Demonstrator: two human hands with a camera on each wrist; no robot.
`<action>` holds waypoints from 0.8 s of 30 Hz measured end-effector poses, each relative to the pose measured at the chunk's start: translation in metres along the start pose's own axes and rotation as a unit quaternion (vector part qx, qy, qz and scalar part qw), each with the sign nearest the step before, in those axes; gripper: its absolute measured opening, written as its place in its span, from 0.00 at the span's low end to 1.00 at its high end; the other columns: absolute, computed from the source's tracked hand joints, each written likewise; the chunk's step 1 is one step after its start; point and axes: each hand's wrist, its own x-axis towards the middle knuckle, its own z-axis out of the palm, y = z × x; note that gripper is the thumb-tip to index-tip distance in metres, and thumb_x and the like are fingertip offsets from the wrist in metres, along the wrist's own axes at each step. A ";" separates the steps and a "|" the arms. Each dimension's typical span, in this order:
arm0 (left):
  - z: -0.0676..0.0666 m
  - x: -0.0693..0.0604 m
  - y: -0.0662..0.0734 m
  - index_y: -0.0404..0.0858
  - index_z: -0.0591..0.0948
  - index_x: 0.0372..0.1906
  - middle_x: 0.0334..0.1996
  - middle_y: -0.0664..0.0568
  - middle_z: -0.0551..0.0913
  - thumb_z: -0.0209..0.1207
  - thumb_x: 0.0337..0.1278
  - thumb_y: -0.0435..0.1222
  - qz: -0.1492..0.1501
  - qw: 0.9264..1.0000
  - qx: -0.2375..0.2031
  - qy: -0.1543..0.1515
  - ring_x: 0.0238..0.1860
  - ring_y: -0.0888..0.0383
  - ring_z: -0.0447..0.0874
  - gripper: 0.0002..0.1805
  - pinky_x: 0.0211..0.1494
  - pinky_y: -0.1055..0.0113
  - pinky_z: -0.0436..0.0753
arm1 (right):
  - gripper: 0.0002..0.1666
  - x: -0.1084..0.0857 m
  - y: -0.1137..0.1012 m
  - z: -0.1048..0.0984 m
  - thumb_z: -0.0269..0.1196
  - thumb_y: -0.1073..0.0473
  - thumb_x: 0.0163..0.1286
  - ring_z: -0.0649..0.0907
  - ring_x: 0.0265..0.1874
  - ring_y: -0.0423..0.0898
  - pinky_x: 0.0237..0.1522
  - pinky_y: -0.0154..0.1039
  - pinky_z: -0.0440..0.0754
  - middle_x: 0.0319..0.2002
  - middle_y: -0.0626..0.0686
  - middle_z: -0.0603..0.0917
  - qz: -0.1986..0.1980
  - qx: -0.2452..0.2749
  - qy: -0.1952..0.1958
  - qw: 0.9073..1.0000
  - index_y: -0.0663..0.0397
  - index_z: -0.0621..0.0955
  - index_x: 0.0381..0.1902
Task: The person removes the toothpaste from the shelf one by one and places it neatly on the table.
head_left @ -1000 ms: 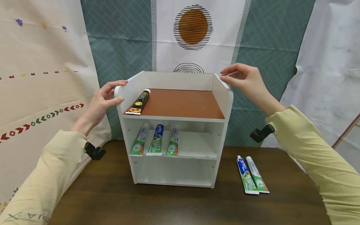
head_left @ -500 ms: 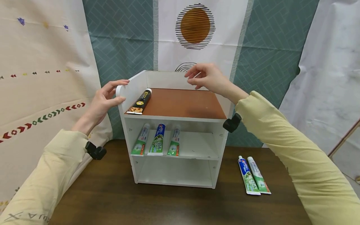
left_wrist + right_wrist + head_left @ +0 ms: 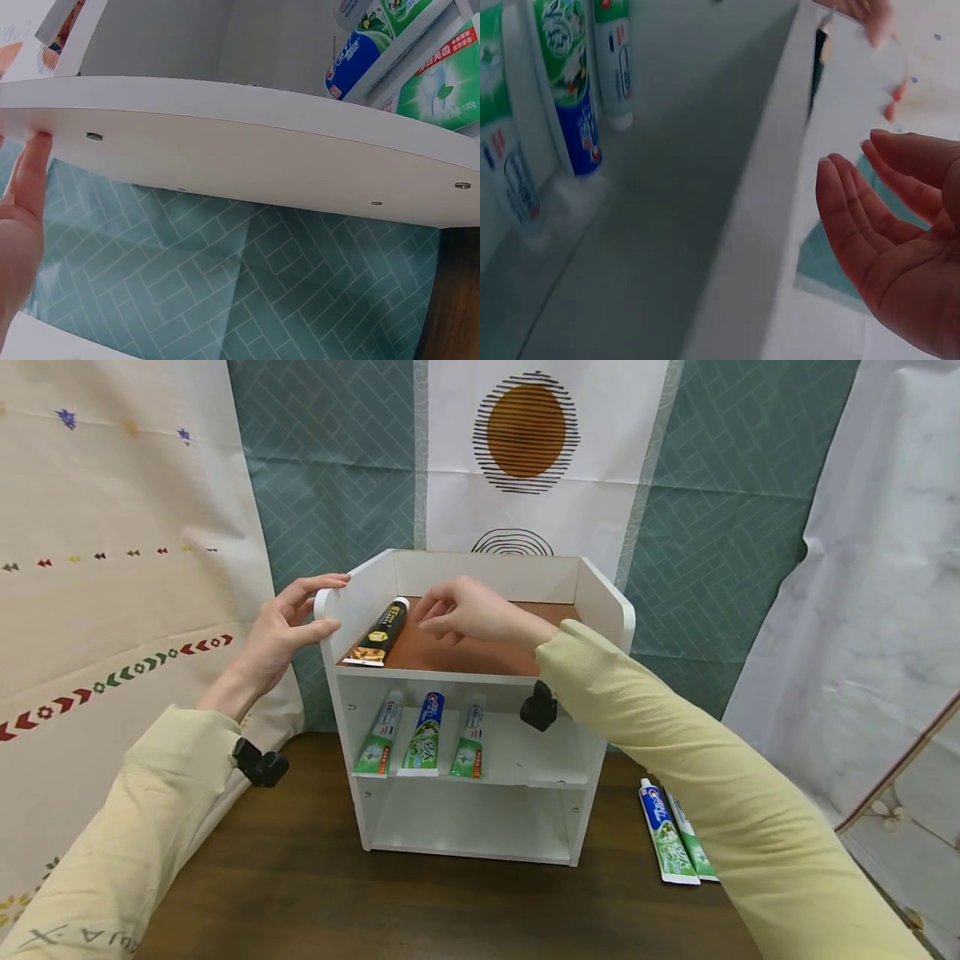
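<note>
In the head view my left hand (image 3: 281,631) grips the upper left side panel of a white shelf unit (image 3: 472,677), thumb at its front edge. In the left wrist view the fingers (image 3: 31,176) touch the panel's outer face. My right hand (image 3: 468,610), holding nothing, hovers over the brown top surface (image 3: 495,652), just right of a black tube (image 3: 381,631) that lies along the left side. The right wrist view shows this hand (image 3: 892,225) with fingers loosely bent and apart from the thumb.
On the middle shelf (image 3: 525,752) lie three toothpaste tubes, the blue-and-green one (image 3: 423,735) between two green-and-white ones. Two more tubes lie on the dark table (image 3: 420,902) to the right, one blue-and-green (image 3: 667,835), the other partly behind my right sleeve. Patterned cloths hang behind.
My right hand has moved left and down, from the unit's upper right corner to beside the black tube. My left hand keeps its grip on the panel.
</note>
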 end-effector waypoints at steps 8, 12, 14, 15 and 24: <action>0.000 0.000 0.000 0.42 0.74 0.56 0.60 0.49 0.66 0.56 0.53 0.24 0.001 1.000 0.001 0.003 0.61 0.49 0.58 0.24 0.49 0.61 0.65 | 0.13 0.022 -0.002 0.028 0.59 0.62 0.64 0.79 0.29 0.46 0.32 0.35 0.77 0.36 0.55 0.80 0.048 -0.002 -0.004 0.999 0.59 0.78 0.46; 0.002 0.000 -0.001 0.40 0.74 0.56 0.60 0.48 0.66 0.56 0.53 0.24 0.008 1.000 -0.008 0.002 0.61 0.49 0.58 0.23 0.48 0.62 0.66 | 0.15 0.030 -0.004 0.037 0.59 0.57 0.64 0.78 0.29 0.44 0.31 0.33 0.74 0.38 0.50 0.79 0.058 -0.062 0.002 0.996 0.54 0.78 0.48; 0.003 0.000 -0.001 0.40 0.74 0.56 0.60 0.48 0.66 0.56 0.53 0.24 0.011 1.000 -0.010 0.003 0.60 0.49 0.59 0.23 0.48 0.62 0.67 | 0.16 0.034 -0.006 0.041 0.58 0.54 0.65 0.77 0.34 0.43 0.35 0.33 0.73 0.41 0.49 0.77 0.053 -0.111 0.009 0.992 0.52 0.78 0.49; 0.003 0.000 -0.001 0.40 0.74 0.55 0.60 0.48 0.66 0.56 0.53 0.24 0.013 1.000 -0.012 0.003 0.60 0.48 0.59 0.23 0.47 0.62 0.67 | 0.16 0.036 -0.008 0.043 0.58 0.53 0.65 0.76 0.35 0.43 0.37 0.33 0.72 0.42 0.49 0.77 0.050 -0.129 0.013 0.990 0.52 0.78 0.49; 0.002 0.001 -0.003 0.39 0.74 0.55 0.60 0.47 0.66 0.56 0.53 0.24 0.023 1.000 -0.013 0.005 0.60 0.48 0.59 0.23 0.47 0.62 0.68 | 0.17 0.045 -0.029 0.059 0.60 0.48 0.62 0.73 0.21 0.42 0.22 0.31 0.69 0.27 0.50 0.78 0.093 -0.171 0.025 0.981 0.57 0.79 0.34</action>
